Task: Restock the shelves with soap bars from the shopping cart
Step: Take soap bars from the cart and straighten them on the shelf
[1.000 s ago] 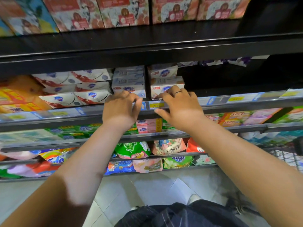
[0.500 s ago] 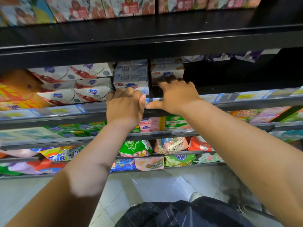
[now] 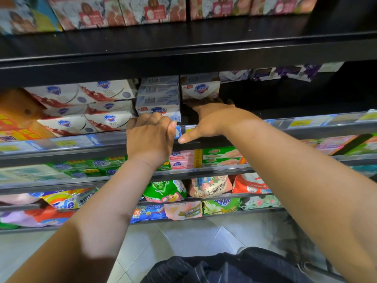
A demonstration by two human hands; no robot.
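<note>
Up high, both hands touch stacked soap boxes

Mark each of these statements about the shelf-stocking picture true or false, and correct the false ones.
1. Both hands are up at the shelf that holds the boxed soap. True: the left hand and right hand are both at its front edge.
2. The right hand's fingers reach in under the brown and white soap box. True.
3. The shelf space to the right of that box is packed full. False: it is dark and mostly bare, with only a few purple boxes at the back.
4. The left hand is by the stack of blue and white soap boxes. True.
5. The floor below is carpeted. False: the floor is pale tile.
</note>
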